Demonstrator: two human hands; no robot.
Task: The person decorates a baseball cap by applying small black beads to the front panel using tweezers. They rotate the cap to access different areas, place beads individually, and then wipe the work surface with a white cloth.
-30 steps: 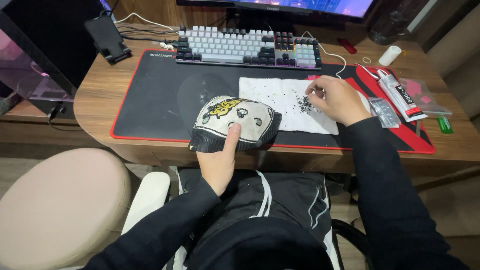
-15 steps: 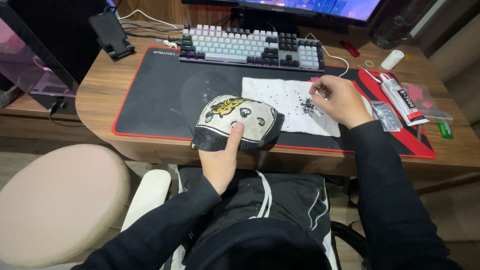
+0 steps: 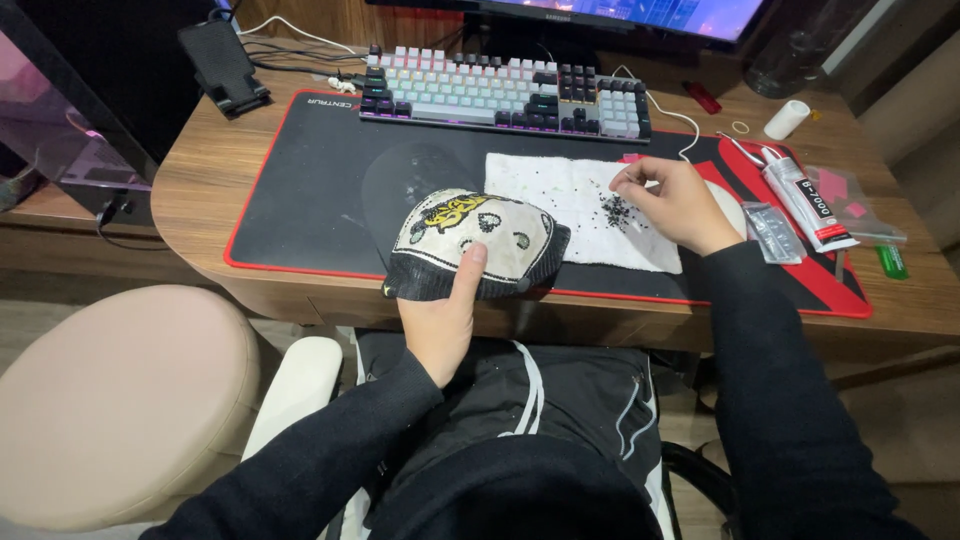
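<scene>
My left hand (image 3: 440,320) grips the near edge of a cream cap (image 3: 480,235) with a black brim and yellow and black decoration, thumb pressed on its crown. The cap rests on the front of a black desk mat (image 3: 300,180) with a red border. My right hand (image 3: 675,205) hovers over a white cloth (image 3: 555,195), thumb and forefinger pinched together near a scatter of tiny dark bits (image 3: 612,212). Whether the pinch holds anything is too small to tell.
A glue tube (image 3: 805,200) and a small clear bag (image 3: 765,225) lie right of my right hand. A keyboard (image 3: 500,90) spans the back of the mat, with a phone stand (image 3: 225,65) at back left. A beige stool (image 3: 110,400) stands left of my chair.
My right hand has shifted slightly left along the cloth, still pinched. My left hand stays on the cap. The view has drifted a little.
</scene>
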